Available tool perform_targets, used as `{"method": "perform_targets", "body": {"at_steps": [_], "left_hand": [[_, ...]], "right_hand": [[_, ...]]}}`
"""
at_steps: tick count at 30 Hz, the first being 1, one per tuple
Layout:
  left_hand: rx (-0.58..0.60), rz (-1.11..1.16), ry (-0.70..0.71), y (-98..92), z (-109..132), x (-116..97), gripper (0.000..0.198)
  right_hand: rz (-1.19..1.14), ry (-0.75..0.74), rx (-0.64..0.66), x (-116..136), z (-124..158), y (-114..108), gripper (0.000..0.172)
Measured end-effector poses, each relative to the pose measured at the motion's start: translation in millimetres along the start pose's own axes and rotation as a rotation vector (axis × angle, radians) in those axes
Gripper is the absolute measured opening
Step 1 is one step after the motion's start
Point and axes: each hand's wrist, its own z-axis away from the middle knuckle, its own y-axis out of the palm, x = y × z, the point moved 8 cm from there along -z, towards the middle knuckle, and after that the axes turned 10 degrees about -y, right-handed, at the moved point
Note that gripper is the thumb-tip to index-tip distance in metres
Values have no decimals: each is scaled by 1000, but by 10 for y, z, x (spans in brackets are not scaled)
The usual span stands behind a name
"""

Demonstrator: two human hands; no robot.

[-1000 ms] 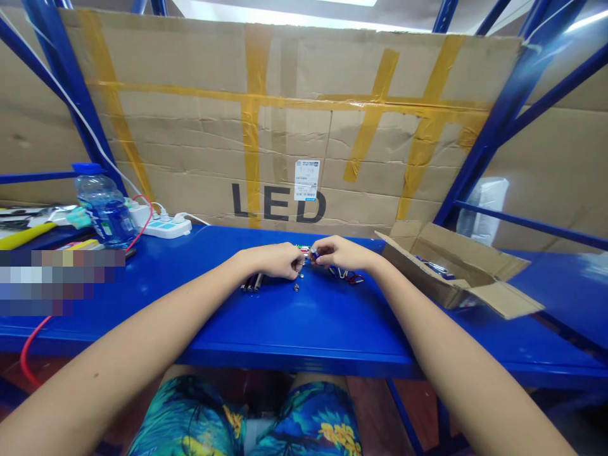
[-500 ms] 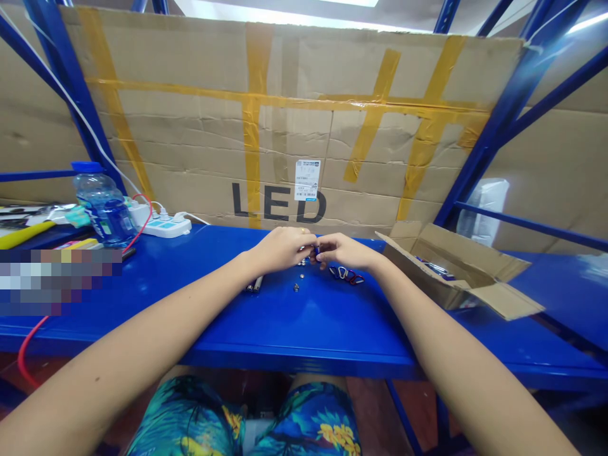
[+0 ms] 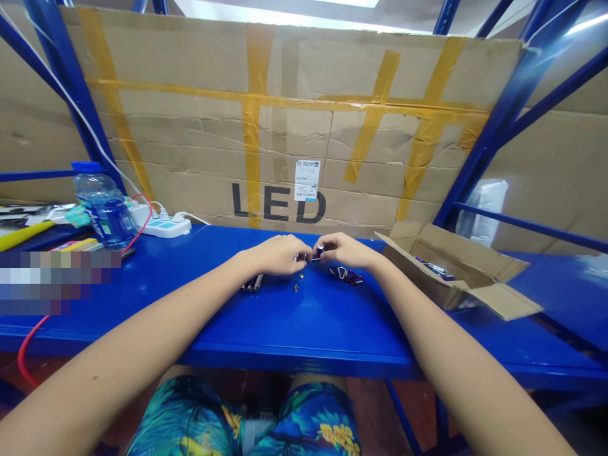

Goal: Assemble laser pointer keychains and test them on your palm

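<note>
Between the thumb and fingers of my right hand [image 3: 342, 248] is a small dark blue cylinder [image 3: 320, 250] with a silver end facing up. My left hand [image 3: 285, 254] is just left of it, fingers curled down over small shiny metal parts [image 3: 300, 258]; what exactly they pinch is hidden. Below the hands, two tiny silver pieces [image 3: 296, 287] lie on the blue table [image 3: 304, 323]. Several dark metal tubes [image 3: 257, 283] rest by my left wrist. A row of coloured carabiners [image 3: 346, 275] lies beneath my right hand.
An open cardboard box [image 3: 456, 272] with blue items inside stands at the right. On the left are a plastic bottle [image 3: 107, 209], a white power strip [image 3: 166, 226] and a red cable [image 3: 28, 348]. A tall taped cardboard sheet [image 3: 199, 145] closes off the back.
My left hand has dropped slightly and drawn away from the blue cylinder. The cylinder stays in my right hand, its silver end now showing.
</note>
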Motion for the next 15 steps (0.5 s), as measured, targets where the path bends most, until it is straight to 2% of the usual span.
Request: {"method": "perform_targets", "body": {"at_steps": [3,6,11,15], "left_hand": [[140,-20,2,122,25,9,27],[222,-10,-6,194,35,18,27],[256,18,-14,202,28,-33,23],[298,100,-84,216,50,-57,13]], "right_hand": [[5,13,2,-3,7,1,17],[13,11,14,12,9,16,16],[40,17,39,43,17,46,15],[23,38,46,51,24,65,15]]}}
